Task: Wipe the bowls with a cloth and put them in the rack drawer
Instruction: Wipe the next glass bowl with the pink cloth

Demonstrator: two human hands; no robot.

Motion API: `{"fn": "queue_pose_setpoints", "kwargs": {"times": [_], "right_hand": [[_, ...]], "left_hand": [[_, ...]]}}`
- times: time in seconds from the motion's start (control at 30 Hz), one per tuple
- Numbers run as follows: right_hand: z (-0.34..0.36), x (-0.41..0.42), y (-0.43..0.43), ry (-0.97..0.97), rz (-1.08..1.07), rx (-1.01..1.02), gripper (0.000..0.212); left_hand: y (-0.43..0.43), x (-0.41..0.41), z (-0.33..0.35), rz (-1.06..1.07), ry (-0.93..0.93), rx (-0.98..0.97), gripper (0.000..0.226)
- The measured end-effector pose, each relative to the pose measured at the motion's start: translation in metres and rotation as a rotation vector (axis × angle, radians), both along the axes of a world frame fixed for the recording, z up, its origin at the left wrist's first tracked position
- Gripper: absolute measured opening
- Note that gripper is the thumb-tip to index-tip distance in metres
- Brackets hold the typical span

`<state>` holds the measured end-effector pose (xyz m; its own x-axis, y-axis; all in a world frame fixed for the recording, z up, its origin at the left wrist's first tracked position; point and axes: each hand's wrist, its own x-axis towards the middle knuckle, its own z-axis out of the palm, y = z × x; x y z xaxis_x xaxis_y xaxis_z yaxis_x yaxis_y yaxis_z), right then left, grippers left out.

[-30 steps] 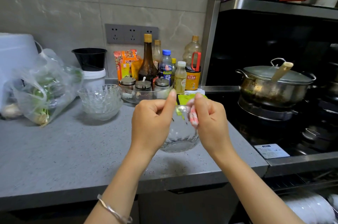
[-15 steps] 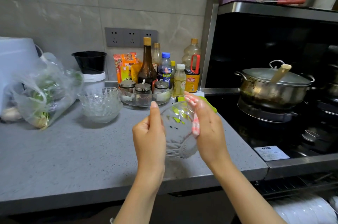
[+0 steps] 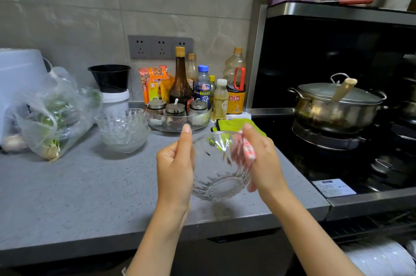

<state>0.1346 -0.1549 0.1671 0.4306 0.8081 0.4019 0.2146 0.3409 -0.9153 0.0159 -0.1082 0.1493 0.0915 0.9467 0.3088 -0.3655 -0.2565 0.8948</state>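
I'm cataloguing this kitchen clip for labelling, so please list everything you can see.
counter: one, grey, foreground
glass bowl: one, clear, held over the counter
cloth: one, pink-white, at that bowl's right rim
stacked bowls: several, clear glass, counter rear
green cloth: one, lime, beside the stove
bag of greens: one, clear plastic, counter left
bottles: about six, mixed, against the wall
spice jars: three, steel-lidded, in a clear tray
black cup: one, atop a white tub
pot: one, steel, lidded, on the stove
plates: several, white, lower right
left hand: grips the glass bowl
right hand: holds the cloth
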Motion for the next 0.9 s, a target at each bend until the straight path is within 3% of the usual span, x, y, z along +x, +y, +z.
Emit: {"fn": "queue_pose_setpoints", "kwargs": {"times": [0.13,0.23,0.33,0.5,0.6,0.8,0.9], "right_hand": [[-0.004,0.006,0.001,-0.025,-0.037,-0.056,0.067],[0.001,0.007,0.001,-0.068,-0.037,-0.078,0.066],[0.010,0.006,-0.001,-0.152,-0.059,-0.023,0.059],[0.012,-0.001,0.006,-0.340,-0.040,0.031,0.055],[0.006,-0.003,0.009,-0.364,-0.055,0.097,0.057],[-0.015,-0.015,0.007,-0.525,-0.184,0.231,0.042],[-0.023,-0.029,0.007,-0.822,-0.324,0.245,0.048]], "left_hand": [[0.008,-0.002,-0.006,-0.128,-0.053,-0.067,0.086],[0.016,-0.005,-0.005,-0.132,0.076,-0.032,0.074],[0.017,-0.010,0.008,-0.090,0.235,0.118,0.058],[0.012,-0.007,0.020,-0.030,0.457,0.442,0.063],[0.009,-0.004,0.019,0.038,0.398,0.447,0.065],[0.008,0.003,0.004,0.111,0.044,0.042,0.061],[0.007,0.012,0.000,0.177,-0.009,0.003,0.062]]}}
